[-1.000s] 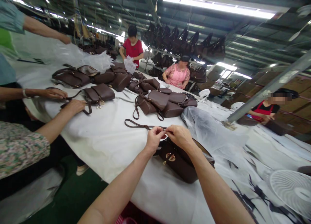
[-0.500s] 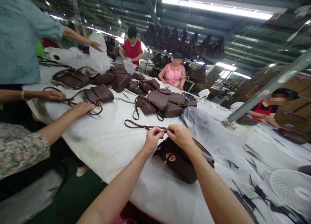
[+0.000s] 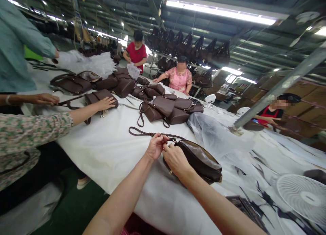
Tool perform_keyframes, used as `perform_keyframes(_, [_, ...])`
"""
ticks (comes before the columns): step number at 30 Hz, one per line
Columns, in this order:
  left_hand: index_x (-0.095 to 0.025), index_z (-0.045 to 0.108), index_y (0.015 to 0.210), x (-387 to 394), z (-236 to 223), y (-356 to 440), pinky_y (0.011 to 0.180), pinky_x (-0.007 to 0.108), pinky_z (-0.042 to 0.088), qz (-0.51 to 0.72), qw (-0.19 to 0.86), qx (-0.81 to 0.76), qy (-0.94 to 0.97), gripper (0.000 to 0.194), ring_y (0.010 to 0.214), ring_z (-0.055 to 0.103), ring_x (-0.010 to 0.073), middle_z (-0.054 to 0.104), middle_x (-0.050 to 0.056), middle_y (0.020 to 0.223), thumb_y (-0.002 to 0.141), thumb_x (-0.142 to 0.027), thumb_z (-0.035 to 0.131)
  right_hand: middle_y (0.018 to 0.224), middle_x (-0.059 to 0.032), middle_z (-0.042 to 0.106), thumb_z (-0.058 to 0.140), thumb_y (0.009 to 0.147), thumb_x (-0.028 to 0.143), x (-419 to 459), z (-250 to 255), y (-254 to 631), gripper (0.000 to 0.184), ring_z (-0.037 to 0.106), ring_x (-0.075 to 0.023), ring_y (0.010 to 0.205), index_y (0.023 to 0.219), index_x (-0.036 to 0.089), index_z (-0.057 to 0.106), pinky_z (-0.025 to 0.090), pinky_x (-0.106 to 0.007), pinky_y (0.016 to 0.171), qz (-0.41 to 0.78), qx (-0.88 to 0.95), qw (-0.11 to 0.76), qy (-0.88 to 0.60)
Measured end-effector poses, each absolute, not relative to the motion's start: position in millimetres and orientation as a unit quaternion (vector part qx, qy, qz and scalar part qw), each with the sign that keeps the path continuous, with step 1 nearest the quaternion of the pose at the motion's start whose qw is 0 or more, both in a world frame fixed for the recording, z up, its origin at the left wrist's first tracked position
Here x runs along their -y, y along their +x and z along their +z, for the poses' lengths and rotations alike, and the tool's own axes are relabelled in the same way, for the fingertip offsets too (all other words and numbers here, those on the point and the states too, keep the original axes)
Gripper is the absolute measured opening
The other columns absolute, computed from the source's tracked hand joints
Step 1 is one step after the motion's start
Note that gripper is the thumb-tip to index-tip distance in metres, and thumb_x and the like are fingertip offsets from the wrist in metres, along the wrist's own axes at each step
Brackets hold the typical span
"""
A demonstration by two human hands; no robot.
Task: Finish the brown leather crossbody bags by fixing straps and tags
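Note:
A dark brown handbag [image 3: 203, 160] lies on the white-covered table right in front of me, its zipped top facing up and to the right. Its thin brown strap [image 3: 139, 131] loops out to the left, behind my fingers. My left hand [image 3: 155, 147] is closed in a pinch on the strap near the bag's left end. Close against it, my right hand [image 3: 176, 160] is bent over the bag's corner, fingertips pinched at the strap's end by the metal ring. The fingers hide the exact joint and most of the bag's front.
Several brown handbags [image 3: 163, 107] are piled ahead. On the left, a co-worker's hand [image 3: 107, 104] rests on another bag. Clear plastic [image 3: 211, 129] lies beyond my bag. At the right are a white fan [image 3: 303, 197], loose dark straps [image 3: 265, 197] and a slanting metal post [image 3: 275, 88].
My right hand has moved down and left, beside my left fingertips. The handbag has turned so its zipped top shows more. The co-worker's hand at left has shifted onto their bag.

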State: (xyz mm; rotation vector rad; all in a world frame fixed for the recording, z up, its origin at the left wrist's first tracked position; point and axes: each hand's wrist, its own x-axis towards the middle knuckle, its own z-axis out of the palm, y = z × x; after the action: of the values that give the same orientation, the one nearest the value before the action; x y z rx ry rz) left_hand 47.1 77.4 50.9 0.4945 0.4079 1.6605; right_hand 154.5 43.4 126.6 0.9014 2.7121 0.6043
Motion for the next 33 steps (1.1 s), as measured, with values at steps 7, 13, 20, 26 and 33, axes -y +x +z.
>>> perform_keyframes(7, [-0.018, 0.049, 0.073, -86, 51, 37, 0.064, 0.024, 0.048, 0.728, 0.657, -0.12, 0.159, 0.019, 0.059, 0.054, 0.0066, 0.07, 0.006, 0.104, 0.066, -0.017, 0.067, 0.122, -0.0206, 0.055, 0.037, 0.088, 0.005, -43, 99, 141, 0.036, 0.059, -0.0226, 0.081, 0.113, 0.009, 0.064, 0.047, -0.034, 0.059, 0.248, -0.89, 0.111, 0.366])
perform_keyframes(13, [-0.017, 0.051, 0.072, -88, 51, 37, 0.059, 0.022, 0.045, 0.715, 0.665, -0.123, 0.176, 0.016, 0.054, 0.048, 0.0034, 0.066, 0.008, 0.116, 0.069, -0.017, 0.066, 0.109, -0.022, 0.059, 0.037, 0.087, 0.003, -42, 97, 151, 0.035, 0.058, -0.0247, 0.084, 0.108, 0.006, 0.065, 0.047, -0.035, 0.062, 0.227, -0.887, 0.097, 0.391])
perform_keyframes(20, [-0.016, 0.055, 0.07, -91, 49, 36, 0.045, 0.018, 0.031, 0.701, 0.674, -0.136, 0.19, 0.015, 0.049, 0.037, 0.0031, 0.067, 0.009, 0.112, 0.066, -0.02, 0.069, 0.109, -0.0232, 0.061, 0.038, 0.084, 0.0, -43, 101, 142, 0.04, 0.061, -0.0227, 0.073, 0.114, 0.008, 0.063, 0.047, -0.033, 0.053, 0.235, -0.867, 0.129, 0.421])
perform_keyframes(26, [-0.015, 0.064, 0.077, -97, 54, 33, 0.043, 0.017, 0.026, 0.673, 0.702, -0.115, 0.203, 0.012, 0.05, 0.034, 0.0028, 0.068, 0.01, 0.108, 0.066, -0.016, 0.069, 0.093, -0.0137, 0.062, 0.047, 0.086, 0.005, -45, 110, 157, 0.027, 0.061, -0.024, 0.081, 0.102, 0.012, 0.068, 0.048, -0.033, 0.061, 0.243, -0.892, 0.197, 0.327])
perform_keyframes(33, [-0.012, 0.069, 0.083, -97, 54, 38, 0.044, 0.019, 0.029, 0.652, 0.728, -0.087, 0.195, 0.016, 0.049, 0.034, 0.0023, 0.063, 0.013, 0.122, 0.073, -0.023, 0.064, 0.085, -0.0074, 0.062, 0.046, 0.089, 0.008, -56, 124, 183, 0.02, 0.059, -0.0188, 0.075, 0.084, 0.015, 0.065, 0.041, -0.031, 0.057, 0.227, -0.944, 0.132, 0.198])
